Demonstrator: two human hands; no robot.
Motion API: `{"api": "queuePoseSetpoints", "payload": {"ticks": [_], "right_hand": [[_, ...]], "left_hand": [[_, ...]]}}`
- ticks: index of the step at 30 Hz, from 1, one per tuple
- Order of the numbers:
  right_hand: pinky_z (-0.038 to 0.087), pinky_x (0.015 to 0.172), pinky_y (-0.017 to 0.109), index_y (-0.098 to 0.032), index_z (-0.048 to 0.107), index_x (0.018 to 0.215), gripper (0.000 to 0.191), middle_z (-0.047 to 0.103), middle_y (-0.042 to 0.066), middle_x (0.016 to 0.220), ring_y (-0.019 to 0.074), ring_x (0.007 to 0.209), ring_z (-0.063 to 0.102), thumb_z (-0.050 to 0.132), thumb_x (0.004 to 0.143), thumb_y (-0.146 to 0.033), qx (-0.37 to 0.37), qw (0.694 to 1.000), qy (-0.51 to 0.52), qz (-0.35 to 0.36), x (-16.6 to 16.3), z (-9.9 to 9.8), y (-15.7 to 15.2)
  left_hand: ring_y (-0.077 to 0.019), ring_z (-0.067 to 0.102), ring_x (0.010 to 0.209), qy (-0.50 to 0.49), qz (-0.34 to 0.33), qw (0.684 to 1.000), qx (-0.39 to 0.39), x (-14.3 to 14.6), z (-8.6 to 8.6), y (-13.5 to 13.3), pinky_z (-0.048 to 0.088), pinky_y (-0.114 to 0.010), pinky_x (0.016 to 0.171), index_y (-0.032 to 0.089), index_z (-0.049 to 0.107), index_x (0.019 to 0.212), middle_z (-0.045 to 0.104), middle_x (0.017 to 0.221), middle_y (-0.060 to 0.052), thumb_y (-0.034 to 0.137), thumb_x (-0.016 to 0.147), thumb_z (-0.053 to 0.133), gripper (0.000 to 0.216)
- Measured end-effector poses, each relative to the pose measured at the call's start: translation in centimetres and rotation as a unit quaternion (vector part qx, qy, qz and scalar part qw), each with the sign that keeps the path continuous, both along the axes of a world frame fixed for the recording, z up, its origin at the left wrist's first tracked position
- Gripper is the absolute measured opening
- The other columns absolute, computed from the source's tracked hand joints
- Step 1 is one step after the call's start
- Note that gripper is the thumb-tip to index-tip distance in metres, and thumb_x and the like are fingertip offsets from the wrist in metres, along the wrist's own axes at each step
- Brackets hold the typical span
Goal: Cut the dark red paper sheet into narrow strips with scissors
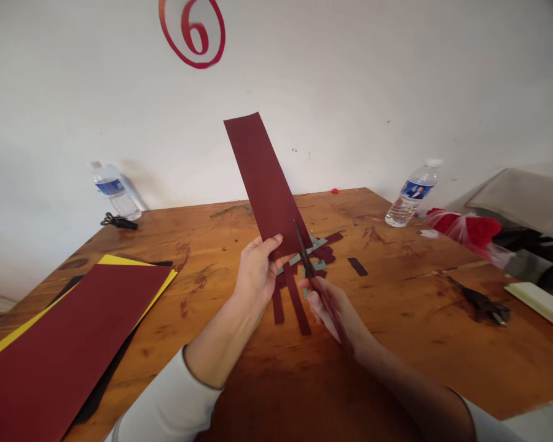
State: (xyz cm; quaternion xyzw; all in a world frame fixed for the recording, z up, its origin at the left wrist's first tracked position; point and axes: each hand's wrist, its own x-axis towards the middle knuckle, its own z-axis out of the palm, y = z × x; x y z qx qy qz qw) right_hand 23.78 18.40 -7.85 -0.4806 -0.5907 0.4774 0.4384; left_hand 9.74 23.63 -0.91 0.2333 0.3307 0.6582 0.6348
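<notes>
My left hand (257,270) pinches the lower edge of a tall dark red paper sheet (265,181) and holds it upright above the wooden table (396,344). My right hand (334,310) grips a pair of scissors (304,255), whose blades enter the sheet's lower right edge. A long dark red strip (297,301) hangs down from the cut, between both hands. Several cut strips and scraps (325,248), dark red and grey-green, lie on the table just behind the hands.
A stack of dark red, yellow and black sheets (74,344) lies at the left. Water bottles stand at back left (115,191) and back right (412,193). Black scissors (118,221) rest back left, another dark tool (482,304) at the right, near red plastic (470,232).
</notes>
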Motion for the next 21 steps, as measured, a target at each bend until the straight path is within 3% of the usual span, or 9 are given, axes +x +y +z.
{"api": "queuePoseSetpoints", "payload": {"ticks": [12,21], "right_hand": [[0.035,0.05,0.027,-0.019,0.058,0.097,0.041,0.042,-0.004,0.067,0.0121,0.054,0.037,0.053,0.088,-0.059,0.024,0.999,-0.02,0.01,0.38,-0.43,-0.01],[0.033,0.05,0.025,-0.02,0.058,0.091,0.031,0.041,-0.005,0.066,0.0117,0.055,0.036,0.058,0.087,-0.051,0.027,1.0,0.001,0.002,0.33,-1.11,0.31]], "left_hand": [[-0.0137,0.067,0.063,0.005,0.002,1.0,0.012,-0.12,-0.3,0.01,0.063,-0.036,0.08,0.013,0.07,0.067,0.073,0.068,-0.001,0.01,0.059,0.081,0.013],[-0.0138,0.066,0.061,0.009,0.005,1.0,0.017,0.03,-0.14,-0.29,0.063,-0.033,0.071,0.013,0.07,0.067,0.072,0.067,0.0,0.012,0.058,0.081,0.014]]}}
